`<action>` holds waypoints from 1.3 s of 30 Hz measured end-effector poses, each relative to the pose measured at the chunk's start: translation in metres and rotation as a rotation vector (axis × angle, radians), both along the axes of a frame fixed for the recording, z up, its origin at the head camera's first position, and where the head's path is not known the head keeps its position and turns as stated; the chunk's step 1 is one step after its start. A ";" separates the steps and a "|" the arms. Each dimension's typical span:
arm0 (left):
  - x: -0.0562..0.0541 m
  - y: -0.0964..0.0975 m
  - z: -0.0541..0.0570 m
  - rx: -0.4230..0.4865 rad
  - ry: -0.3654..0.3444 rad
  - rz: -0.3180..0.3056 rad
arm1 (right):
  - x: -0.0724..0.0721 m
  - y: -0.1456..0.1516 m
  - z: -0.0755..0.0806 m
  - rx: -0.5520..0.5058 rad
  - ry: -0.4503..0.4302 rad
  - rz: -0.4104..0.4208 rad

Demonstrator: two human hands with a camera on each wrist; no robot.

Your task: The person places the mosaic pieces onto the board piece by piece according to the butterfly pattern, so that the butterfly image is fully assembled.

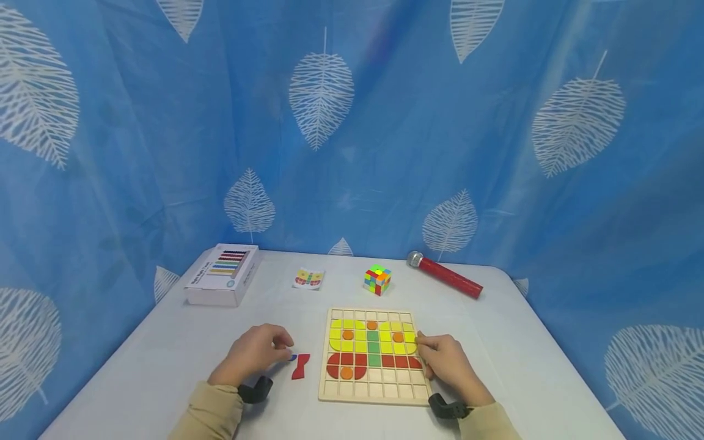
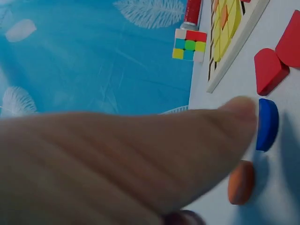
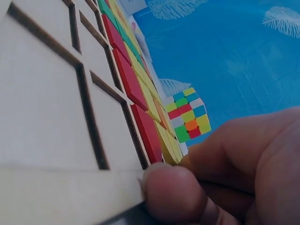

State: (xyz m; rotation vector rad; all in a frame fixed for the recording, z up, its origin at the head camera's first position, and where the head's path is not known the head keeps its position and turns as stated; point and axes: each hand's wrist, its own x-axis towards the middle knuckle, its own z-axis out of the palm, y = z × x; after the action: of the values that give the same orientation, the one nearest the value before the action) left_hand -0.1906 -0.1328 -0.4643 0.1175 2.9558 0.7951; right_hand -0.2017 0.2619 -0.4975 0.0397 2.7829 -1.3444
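A wooden grid board (image 1: 385,391) lies on the table, with yellow, red, green and orange pieces forming a butterfly-like pattern. At its right edge is my right hand (image 1: 448,360), its fingers bent; thumb and forefinger hold the rim beside the red piece (image 3: 147,133) and yellow pieces (image 3: 168,145). My left hand (image 1: 255,351) hovers left of the board, fingers loosely bent. Its thumb tip (image 2: 241,107) is beside a blue half-round piece (image 2: 268,124). An orange piece (image 2: 241,183) shows below the thumb, hidden in the head view. Red pieces (image 1: 299,366) lie between hand and board.
Behind the board stand a puzzle cube (image 1: 377,280) and a small pattern card (image 1: 308,278). A white box (image 1: 214,293) sits at the back left, and a red microphone (image 1: 448,276) lies at the back right. Blue leaf-printed curtain (image 1: 374,153) surrounds the table.
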 end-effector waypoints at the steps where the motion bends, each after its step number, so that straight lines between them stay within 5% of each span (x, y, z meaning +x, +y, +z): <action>1: -0.001 -0.002 -0.001 -0.004 -0.013 -0.019 | 0.000 0.000 0.000 0.003 -0.002 0.000; 5: -0.001 -0.003 -0.006 -0.024 -0.006 -0.054 | 0.001 0.000 0.001 0.003 0.003 -0.001; 21: -0.002 0.000 -0.014 -0.093 0.060 -0.025 | 0.002 0.000 0.000 -0.010 0.016 0.003; 29: -0.001 0.018 -0.011 -0.127 0.180 -0.028 | 0.003 -0.001 0.002 -0.010 0.009 -0.005; 39: 0.024 0.097 -0.006 -0.106 0.342 -0.355 | 0.003 -0.002 0.002 0.001 0.006 -0.006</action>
State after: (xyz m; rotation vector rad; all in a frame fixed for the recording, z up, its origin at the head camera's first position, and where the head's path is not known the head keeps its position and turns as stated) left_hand -0.1668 -0.0359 -0.4707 0.8211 3.1330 0.6191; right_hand -0.1986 0.2604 -0.4951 0.0440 2.7905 -1.3468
